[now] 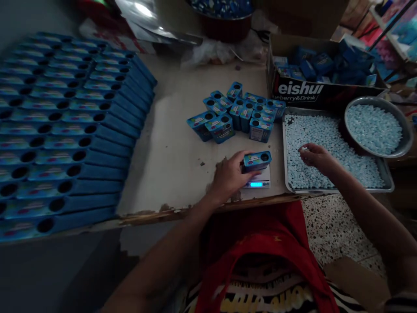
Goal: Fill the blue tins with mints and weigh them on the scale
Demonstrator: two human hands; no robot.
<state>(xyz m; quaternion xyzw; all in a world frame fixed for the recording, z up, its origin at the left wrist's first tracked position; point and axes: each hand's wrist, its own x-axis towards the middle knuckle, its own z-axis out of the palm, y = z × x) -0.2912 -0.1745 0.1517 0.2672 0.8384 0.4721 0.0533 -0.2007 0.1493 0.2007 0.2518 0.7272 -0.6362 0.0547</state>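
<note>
Left hand [230,176] grips a blue tin [257,160] on the scale [259,180] (display lit); right hand [316,157] pinches candies [329,148] in the tray [339,190]

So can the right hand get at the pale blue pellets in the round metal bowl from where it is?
Probably yes. The right hand rests on pellets in the flat metal tray, and the round metal bowl sits just beyond on the tray's far corner, open-topped with nothing between them.

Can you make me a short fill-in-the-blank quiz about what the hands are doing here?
1. The left hand holds a blue box on a small ____.
2. The right hand reaches into a metal ____ of pale blue candies.
3. The round bowl holds candies coloured pale ____.

Missing words: scale; tray; blue
</note>
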